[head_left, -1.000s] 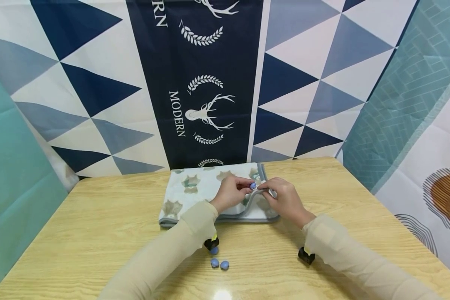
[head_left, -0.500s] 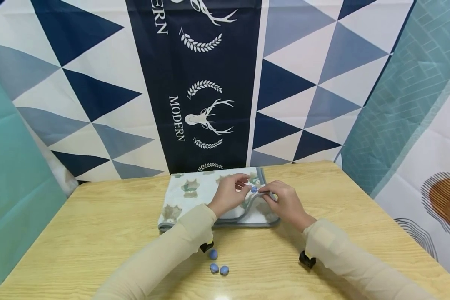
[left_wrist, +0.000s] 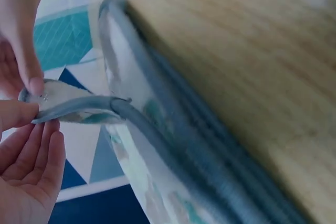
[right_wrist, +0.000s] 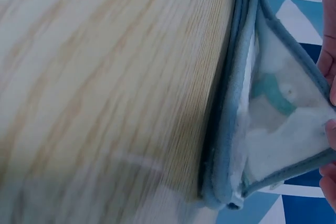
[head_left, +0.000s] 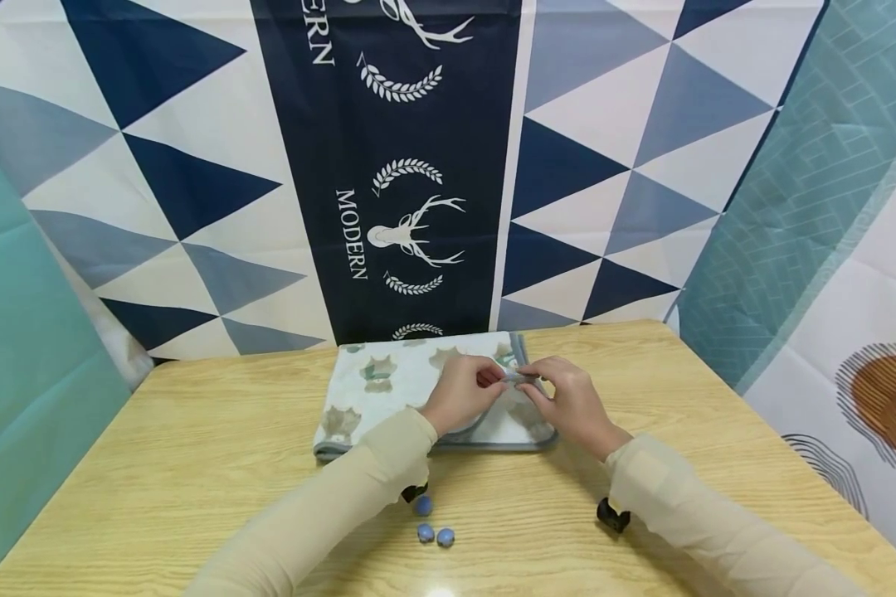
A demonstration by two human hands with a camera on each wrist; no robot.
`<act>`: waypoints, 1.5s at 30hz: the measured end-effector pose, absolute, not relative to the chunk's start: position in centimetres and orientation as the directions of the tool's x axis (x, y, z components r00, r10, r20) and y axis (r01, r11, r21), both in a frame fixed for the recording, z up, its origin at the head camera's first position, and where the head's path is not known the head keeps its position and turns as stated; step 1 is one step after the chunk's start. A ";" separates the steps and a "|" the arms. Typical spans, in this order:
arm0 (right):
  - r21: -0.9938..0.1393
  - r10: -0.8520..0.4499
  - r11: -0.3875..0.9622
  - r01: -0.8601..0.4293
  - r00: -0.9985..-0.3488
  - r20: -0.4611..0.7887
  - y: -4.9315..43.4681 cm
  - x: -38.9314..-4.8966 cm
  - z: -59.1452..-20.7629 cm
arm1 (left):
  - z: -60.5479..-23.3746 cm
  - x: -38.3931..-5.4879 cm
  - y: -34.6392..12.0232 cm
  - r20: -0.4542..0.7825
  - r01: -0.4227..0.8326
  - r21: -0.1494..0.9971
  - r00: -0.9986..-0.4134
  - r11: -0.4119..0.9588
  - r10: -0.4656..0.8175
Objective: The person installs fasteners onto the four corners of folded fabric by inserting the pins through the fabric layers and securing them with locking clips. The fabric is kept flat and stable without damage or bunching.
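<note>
Cream sleeves [head_left: 306,506] cover both forearms at the near side, with a black device [head_left: 613,515] at the right wrist and another [head_left: 414,492] at the left. Between the forearms, three blue pieces lie on the wooden table [head_left: 194,464]: a right one [head_left: 445,538] and a left one [head_left: 426,533] close side by side, and a back one [head_left: 423,505] just beyond the left one, near the left wrist's device.

Farther on, the left hand [head_left: 463,394] pinches the grey trim [left_wrist: 89,103] between thumb and fingers. The right hand [head_left: 571,398], just beside it, also pinches the cloth [head_left: 403,381], its thumb on the raised corner. Between them, a small shiny spot [left_wrist: 44,98] shows on the corner, too blurred to make out.

The cloth is white with beige and green figures, folded in layers, and lies at the far middle of the table; its right front corner is lifted into the two hands.

Behind the table edge hangs a navy panel [head_left: 418,133] with white deer heads, flanked by blue and white triangles [head_left: 567,166]. Teal sheeting [head_left: 30,373] stands at the far left.
</note>
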State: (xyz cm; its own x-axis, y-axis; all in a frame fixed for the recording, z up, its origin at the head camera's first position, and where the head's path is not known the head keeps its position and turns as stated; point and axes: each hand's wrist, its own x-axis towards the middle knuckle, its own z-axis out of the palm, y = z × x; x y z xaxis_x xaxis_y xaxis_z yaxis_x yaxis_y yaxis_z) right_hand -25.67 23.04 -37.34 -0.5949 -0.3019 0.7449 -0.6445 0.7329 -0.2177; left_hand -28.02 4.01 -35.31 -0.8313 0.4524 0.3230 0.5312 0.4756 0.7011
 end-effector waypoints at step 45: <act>-0.345 -0.196 0.881 -0.324 -0.913 0.357 30.9 -23.1 -37.0 | -35.3 -35.9 -7.3 -0.074 0.065 0.743 -0.981 0.666 0.178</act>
State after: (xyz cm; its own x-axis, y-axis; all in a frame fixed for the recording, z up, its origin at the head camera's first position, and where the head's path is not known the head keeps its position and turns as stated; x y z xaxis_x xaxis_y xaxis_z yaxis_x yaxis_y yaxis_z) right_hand -23.10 30.86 -37.00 -0.9131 -0.1962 0.3573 -0.3244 0.8806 -0.3455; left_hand -35.92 -7.30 -35.28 -0.9812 0.1780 -0.0743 0.0646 0.6660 0.7432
